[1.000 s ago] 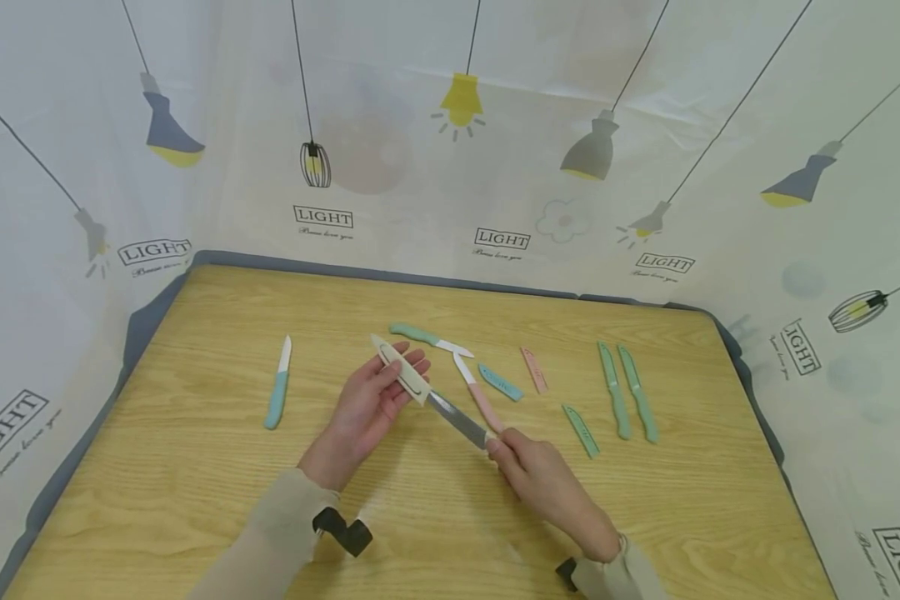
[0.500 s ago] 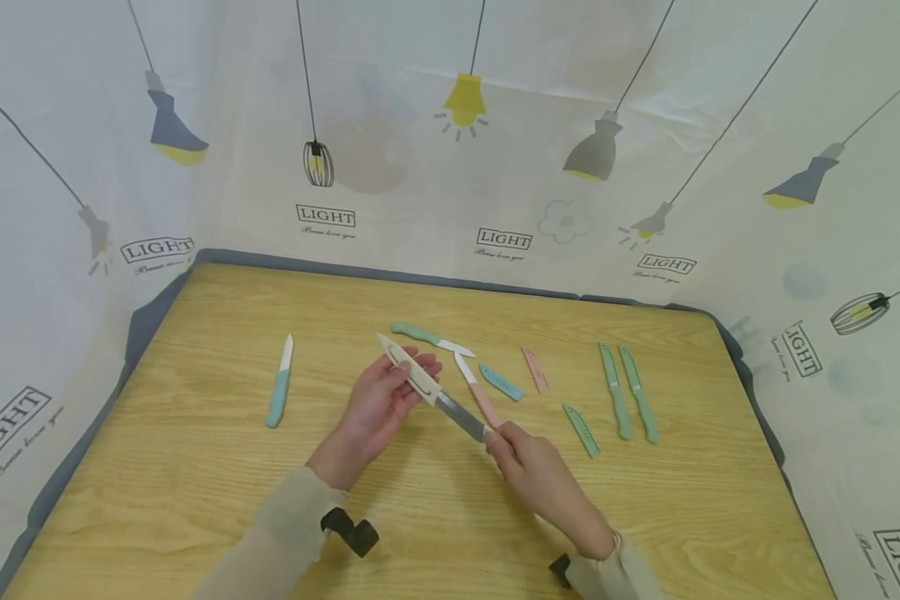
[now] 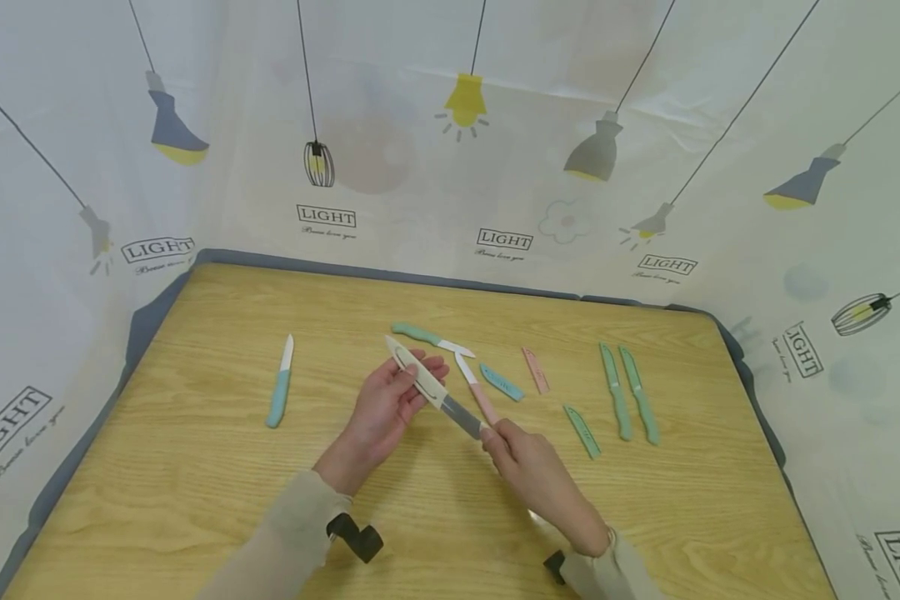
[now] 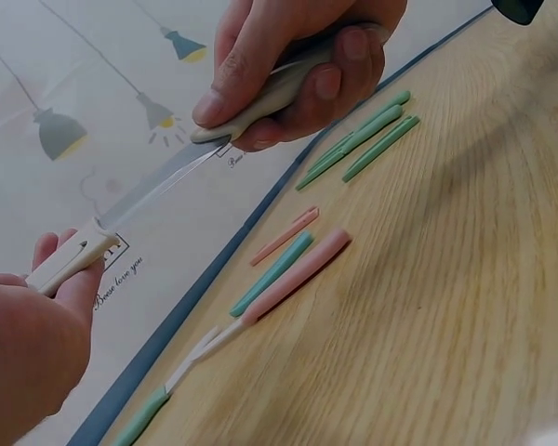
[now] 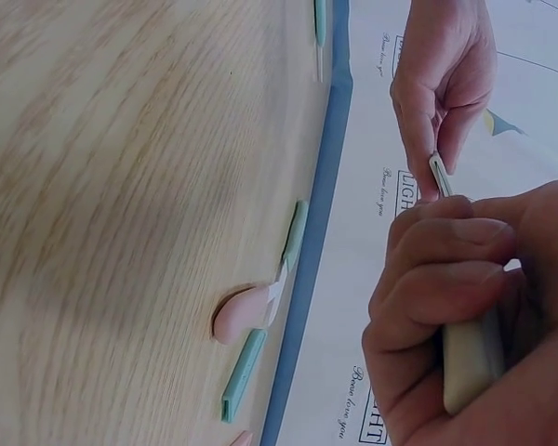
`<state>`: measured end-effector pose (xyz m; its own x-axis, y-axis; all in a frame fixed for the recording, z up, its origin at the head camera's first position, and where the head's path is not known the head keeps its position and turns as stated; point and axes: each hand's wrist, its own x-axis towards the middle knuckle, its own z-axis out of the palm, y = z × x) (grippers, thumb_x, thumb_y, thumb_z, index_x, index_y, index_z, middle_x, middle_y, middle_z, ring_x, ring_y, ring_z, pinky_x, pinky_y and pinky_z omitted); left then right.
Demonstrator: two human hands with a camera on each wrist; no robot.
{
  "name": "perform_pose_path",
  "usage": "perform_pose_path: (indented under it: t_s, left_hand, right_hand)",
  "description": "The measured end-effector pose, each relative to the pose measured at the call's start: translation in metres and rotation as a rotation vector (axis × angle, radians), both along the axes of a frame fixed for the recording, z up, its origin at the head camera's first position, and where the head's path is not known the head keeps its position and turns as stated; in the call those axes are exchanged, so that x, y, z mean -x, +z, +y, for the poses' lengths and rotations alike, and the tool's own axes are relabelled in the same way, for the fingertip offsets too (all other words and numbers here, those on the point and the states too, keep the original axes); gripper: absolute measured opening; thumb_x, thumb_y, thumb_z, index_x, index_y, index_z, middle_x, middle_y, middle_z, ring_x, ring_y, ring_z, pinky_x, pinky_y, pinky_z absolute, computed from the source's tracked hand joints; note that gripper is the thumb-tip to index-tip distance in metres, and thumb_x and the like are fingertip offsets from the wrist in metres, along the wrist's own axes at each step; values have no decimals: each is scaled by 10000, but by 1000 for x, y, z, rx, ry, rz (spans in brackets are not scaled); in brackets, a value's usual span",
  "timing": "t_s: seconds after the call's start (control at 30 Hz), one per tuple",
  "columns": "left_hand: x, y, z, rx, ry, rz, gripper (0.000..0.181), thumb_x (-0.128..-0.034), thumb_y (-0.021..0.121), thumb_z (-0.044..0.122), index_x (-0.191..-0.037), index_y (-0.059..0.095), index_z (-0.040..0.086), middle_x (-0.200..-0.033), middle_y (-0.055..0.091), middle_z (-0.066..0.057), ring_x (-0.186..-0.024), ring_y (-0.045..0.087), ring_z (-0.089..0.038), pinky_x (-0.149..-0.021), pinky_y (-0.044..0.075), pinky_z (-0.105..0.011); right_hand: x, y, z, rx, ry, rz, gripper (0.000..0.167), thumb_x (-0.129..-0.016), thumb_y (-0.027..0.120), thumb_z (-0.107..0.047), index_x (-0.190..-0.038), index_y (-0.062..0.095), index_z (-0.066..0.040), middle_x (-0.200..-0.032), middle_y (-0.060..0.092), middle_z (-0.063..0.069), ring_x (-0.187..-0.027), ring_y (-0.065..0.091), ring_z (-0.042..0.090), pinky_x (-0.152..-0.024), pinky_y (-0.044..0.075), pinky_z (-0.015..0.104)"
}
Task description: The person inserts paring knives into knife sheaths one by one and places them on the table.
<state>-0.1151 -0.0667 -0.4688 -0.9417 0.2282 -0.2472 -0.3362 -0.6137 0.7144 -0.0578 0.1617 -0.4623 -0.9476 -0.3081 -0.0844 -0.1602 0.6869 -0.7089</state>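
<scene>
A cream sheath (image 3: 418, 375) lies pinched between the thumb and fingers of my left hand (image 3: 382, 408). Part of a knife's blade (image 3: 461, 417) is inside it, and the rest shows as bare metal between the two hands. My right hand (image 3: 540, 479) grips the knife's cream handle (image 5: 471, 367), fingers curled round it. In the left wrist view the blade (image 4: 153, 195) runs from the handle (image 4: 279, 93) into the sheath's mouth (image 4: 84, 251). Both hands hold the knife above the table.
On the wooden table (image 3: 195, 500) are a blue-handled knife (image 3: 279, 392) at left, a green-handled knife (image 3: 416, 333) and a pink-handled knife (image 3: 483, 402) at centre, blue (image 3: 501, 382), pink (image 3: 536, 370) and green (image 3: 582, 431) sheaths, and two green knives (image 3: 614, 392) (image 3: 639, 396) at right.
The left hand and sheath have moved right, towards the right hand. Less bare blade shows between them. The right hand has shifted slightly left.
</scene>
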Motion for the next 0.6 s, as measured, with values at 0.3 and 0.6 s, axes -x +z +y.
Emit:
perform_pose_path:
  t_s: [0.3,0.6]
  left_hand:
    - [-2,-2,7,24,11,19,341,-1126,351,42,-1453,408,-40,-1383,592,-193,-1254,634,-262,-1066,515,-371]
    - [-3,-3,12,32,9,29,307,-1125,359,45,-1407,444,-41,-1305,627,-156,-1222,648,-239,-1059,519,-363]
  right_hand:
    - [2,1,-2,6,-8,1,279,-1114,498,-252,-961,662,-85,-612,469,-81,-473,337,24,-421,285,194]
    - [4,3,-2,6,-5,21,282,-1113,501,-254,-965,665,-78,-623,483,-82,-482,353,26,-423,311,203]
